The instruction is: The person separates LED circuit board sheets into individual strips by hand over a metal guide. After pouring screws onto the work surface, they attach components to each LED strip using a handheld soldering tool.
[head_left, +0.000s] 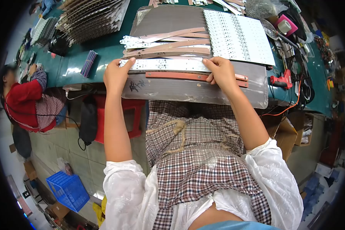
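My left hand (115, 74) pinches the left end of a white circuit-board strip (165, 65) printed with small black marks. At the strip's right end, my right hand (221, 73) grips it between thumb and fingers. Just below the strip lies an orange-red bar (172, 75), partly covered by my right fingers. Both rest over a grey board (172, 92) at the table's near edge. Behind the held strip is a loose pile of white and brown strips (168, 48). To its right lies a large white sheet of joined circuit-board strips (237, 38).
A red-handled tool (283, 79) with an orange cord lies at the right. Tall stacked boards (92, 19) stand at the back left, near a bundle of thin purple rods (89, 63). A person in red (25, 101) sits at the left; a blue crate (67, 189) is on the floor.
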Available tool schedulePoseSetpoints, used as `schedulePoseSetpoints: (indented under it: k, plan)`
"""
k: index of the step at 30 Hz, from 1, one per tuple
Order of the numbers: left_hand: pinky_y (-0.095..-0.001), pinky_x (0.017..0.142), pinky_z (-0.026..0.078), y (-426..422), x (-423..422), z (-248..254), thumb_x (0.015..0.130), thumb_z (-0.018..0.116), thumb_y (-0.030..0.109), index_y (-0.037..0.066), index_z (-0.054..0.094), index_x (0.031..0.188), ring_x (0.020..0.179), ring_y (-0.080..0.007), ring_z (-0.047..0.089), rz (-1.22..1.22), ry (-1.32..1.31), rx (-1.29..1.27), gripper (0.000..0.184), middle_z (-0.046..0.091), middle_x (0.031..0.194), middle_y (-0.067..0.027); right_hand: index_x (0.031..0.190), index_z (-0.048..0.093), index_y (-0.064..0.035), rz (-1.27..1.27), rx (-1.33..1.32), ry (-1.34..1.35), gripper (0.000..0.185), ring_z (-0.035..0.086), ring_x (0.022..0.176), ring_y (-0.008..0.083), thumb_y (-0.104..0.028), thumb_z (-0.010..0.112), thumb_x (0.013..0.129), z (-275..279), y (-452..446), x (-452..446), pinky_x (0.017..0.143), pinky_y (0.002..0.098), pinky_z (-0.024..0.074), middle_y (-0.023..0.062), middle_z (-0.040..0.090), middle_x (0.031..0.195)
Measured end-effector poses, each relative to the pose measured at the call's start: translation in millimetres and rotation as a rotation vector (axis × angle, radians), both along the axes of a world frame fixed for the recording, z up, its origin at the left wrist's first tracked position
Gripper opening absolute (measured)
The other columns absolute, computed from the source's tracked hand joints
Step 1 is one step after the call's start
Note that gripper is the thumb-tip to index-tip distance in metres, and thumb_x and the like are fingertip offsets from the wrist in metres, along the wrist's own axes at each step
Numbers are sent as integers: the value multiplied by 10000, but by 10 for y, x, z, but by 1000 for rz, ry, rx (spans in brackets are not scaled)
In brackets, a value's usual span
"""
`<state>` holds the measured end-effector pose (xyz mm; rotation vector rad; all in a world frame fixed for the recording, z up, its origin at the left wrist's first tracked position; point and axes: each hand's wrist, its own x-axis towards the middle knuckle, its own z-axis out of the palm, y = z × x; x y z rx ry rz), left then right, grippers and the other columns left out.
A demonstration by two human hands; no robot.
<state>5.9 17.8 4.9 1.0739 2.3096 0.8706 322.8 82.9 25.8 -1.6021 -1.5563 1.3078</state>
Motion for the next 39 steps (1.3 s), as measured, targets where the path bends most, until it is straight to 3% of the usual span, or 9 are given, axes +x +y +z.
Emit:
schedulePoseSetpoints:
  k: [5,7,10,12,16,19,22,25,39]
  plan:
    - [-224,584,433,31,-52,11,844,782,387,-18,670,932,609,-74,547,20,-137,247,430,626,723,-19,949,639,65,-38,106,216,297,669,553,140,-231,641,967,8,-25,2,451,244,485,78,636,684]
    - [-215,588,419,30,-60,-53,867,774,358,0,640,888,629,-60,529,-14,-175,345,383,618,734,-4,979,625,43,-28,249,268,263,704,653,159,-220,628,983,-72,65,-6,528,241,497,91,660,815]
    - [-207,582,366,56,-101,-51,874,777,287,22,622,844,638,-49,458,-93,-195,450,308,572,744,30,934,667,18,41,416,120,208,660,671,117,-189,688,940,-131,126,81,566,241,491,56,667,862]
    - [-239,569,366,-30,-156,-90,839,792,302,23,647,850,626,-77,437,-182,-69,459,314,559,723,13,905,691,13,152,588,-161,181,623,657,97,-165,721,910,-160,119,237,579,243,490,37,667,853]
    - [-232,554,354,-167,-181,-231,802,818,282,47,709,910,606,-74,418,-264,16,440,281,557,710,22,901,724,-9,150,276,24,97,596,630,95,-95,751,864,-137,-24,263,582,248,481,36,652,816]
    - [-184,546,323,-208,-98,-94,848,783,150,22,721,964,590,-32,417,-152,-109,243,183,585,779,42,901,723,-9,177,438,0,86,606,623,104,-78,749,857,-149,-25,245,580,253,484,48,648,799]
    - [-185,537,361,-174,-63,-120,863,765,115,13,720,1003,582,-24,455,-168,-238,329,179,630,817,25,905,721,-4,206,527,-94,84,614,623,114,-63,745,850,-112,-47,224,583,257,489,63,653,800]
    - [-215,550,407,-158,-87,-171,839,781,153,43,726,963,583,-55,529,-175,-245,366,174,640,699,15,900,720,-3,216,541,-64,84,617,616,131,-65,742,847,-180,-59,255,581,263,486,71,652,797]
    - [-287,689,448,-24,-61,-79,860,751,357,-6,712,891,722,-124,544,-208,-263,62,366,639,772,-43,855,753,41,201,71,-216,274,554,551,141,-232,753,836,-3,114,208,525,325,433,90,638,633]
